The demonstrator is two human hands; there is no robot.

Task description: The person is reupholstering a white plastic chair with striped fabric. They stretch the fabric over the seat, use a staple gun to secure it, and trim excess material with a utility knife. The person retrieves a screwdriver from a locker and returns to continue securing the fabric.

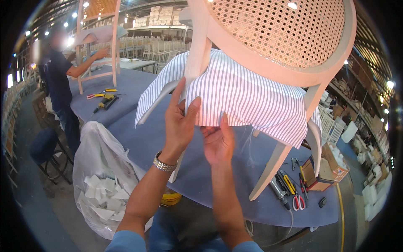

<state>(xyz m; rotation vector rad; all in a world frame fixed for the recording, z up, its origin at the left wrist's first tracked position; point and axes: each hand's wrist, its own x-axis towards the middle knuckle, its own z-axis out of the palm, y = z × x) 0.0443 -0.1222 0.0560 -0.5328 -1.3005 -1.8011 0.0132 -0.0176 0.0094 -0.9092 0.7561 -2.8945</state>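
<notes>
The fingers (179,93) of the left hand (178,128) are spread: from my distant view I see the index finger lying along the chair's back post and the thumb touching the striped cloth (247,94). Its other fingers are partly hidden, so I cannot tell if they are clamped on something. The right hand (219,145) is closed on the lower edge of the cloth, the thumb on the outer side and the fingers curled below. I find this cloth draped over the seat of the pale wooden chair (272,172), under its cane backrest (281,33), with the sides hanging down. The chair stands on the blue-covered table (247,168). Near its leg I see red-handled scissors (299,203), a yellow cutter (289,184) and, beside them, a cardboard box (321,178). To the left of the table, a plastic bag (90,143) holds white scraps (107,191). Farther away, another person (61,88) reaches toward a second chair (115,50).
</notes>
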